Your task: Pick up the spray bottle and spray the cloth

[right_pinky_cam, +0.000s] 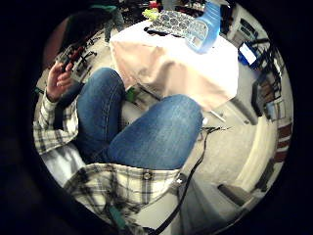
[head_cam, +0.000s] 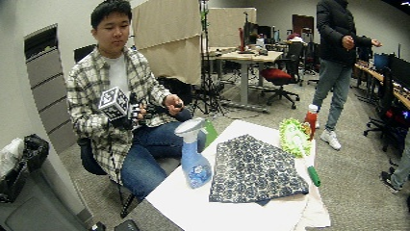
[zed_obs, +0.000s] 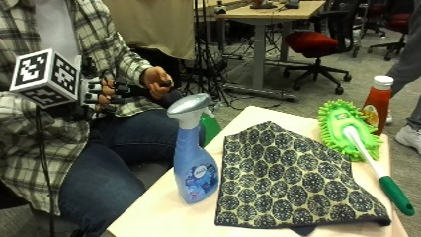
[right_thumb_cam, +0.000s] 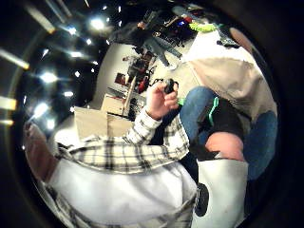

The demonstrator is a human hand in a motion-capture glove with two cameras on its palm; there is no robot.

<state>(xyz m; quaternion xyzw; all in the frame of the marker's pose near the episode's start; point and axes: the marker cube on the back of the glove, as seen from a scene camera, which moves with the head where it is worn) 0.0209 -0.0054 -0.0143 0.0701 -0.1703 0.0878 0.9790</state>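
Observation:
A blue spray bottle (zed_obs: pixel 194 168) (head_cam: pixel 194 166) (right_pinky_cam: pixel 203 27) with a grey trigger head stands upright near the table's front corner. Right beside it a dark patterned cloth (zed_obs: pixel 289 177) (head_cam: pixel 253 168) (right_pinky_cam: pixel 171 22) lies flat. My gloved right hand (zed_obs: pixel 110 94) (head_cam: pixel 131 113) is held in front of the chest above the lap, well away from the table. Its fingers are relaxed and hold nothing. The bare left hand (zed_obs: pixel 156 81) (right_thumb_cam: pixel 160 99) is just beside it and pinches a small black object.
A green duster mop (zed_obs: pixel 349 126) (head_cam: pixel 293 134) lies on the white-covered table (zed_obs: pixel 164 212) past the cloth. A red sauce bottle (zed_obs: pixel 377 101) (head_cam: pixel 311 115) stands at the far edge. The person's knees (right_pinky_cam: pixel 161 132) are by the table's side.

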